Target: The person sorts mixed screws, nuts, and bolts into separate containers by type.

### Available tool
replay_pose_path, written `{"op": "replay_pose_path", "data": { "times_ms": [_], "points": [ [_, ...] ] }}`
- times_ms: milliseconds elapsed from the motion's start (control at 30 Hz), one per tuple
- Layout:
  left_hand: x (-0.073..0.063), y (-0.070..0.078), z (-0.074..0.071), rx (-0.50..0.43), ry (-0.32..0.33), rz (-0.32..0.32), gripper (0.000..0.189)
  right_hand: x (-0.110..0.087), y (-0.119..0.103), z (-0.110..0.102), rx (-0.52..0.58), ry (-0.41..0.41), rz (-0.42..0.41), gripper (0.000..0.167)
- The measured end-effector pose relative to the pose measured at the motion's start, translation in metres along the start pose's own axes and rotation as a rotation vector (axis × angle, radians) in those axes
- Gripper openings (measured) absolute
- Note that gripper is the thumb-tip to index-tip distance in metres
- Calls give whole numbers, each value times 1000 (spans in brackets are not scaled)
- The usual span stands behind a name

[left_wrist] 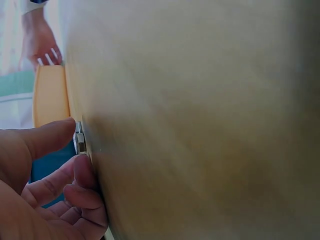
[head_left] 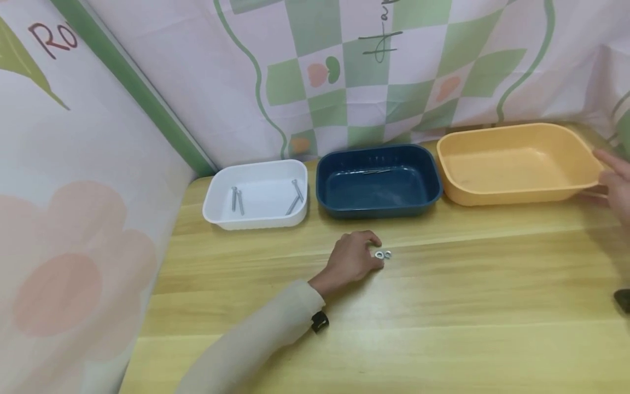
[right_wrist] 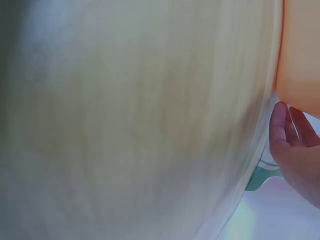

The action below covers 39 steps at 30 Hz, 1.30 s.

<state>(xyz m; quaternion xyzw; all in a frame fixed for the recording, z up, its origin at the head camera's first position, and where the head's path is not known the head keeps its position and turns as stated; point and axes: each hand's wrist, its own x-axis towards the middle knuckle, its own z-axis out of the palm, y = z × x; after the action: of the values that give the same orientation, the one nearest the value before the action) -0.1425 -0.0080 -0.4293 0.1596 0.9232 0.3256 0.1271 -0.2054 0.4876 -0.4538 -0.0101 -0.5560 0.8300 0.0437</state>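
Note:
Two small metal nuts (head_left: 383,255) lie side by side on the wooden table. My left hand (head_left: 351,257) reaches over to them, thumb and forefinger parted on either side of the nearer one. In the left wrist view, the hex-sided nut (left_wrist: 80,142) shows between thumb and forefinger, the other fingers bent below; firm contact is not clear. At the far right, my right hand (head_left: 619,183) is at the end of the yellow tray (head_left: 517,194). Its fairly straight fingertips touch the tray's end in the right wrist view, where the hand (right_wrist: 300,152) is partly cut off.
A white tray (head_left: 256,223) at the left holds several bolts. In the middle, a dark blue tray (head_left: 379,210) contains a few thin metal pieces. A printed cloth (head_left: 364,98) hangs behind the trays. Something black (head_left: 622,300) shows at the right frame edge.

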Motion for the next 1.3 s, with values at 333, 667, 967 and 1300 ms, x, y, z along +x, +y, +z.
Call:
{"op": "replay_pose_path", "data": {
  "times_ms": [333, 667, 967, 1300],
  "points": [
    [2, 5, 0, 47, 14, -33, 12, -2, -7, 15, -90, -15, 14, 58],
    [2, 7, 0, 181, 10, 1, 6, -7, -10, 24, -160, 11, 20, 58],
    [1, 8, 1, 291, 23, 82, 7, -7, -9, 17, -176, 35, 44, 59],
    [1, 5, 1, 224, 19, 123, 20, -10, -11, 11, -390, 87, 68, 62]
  ]
}}
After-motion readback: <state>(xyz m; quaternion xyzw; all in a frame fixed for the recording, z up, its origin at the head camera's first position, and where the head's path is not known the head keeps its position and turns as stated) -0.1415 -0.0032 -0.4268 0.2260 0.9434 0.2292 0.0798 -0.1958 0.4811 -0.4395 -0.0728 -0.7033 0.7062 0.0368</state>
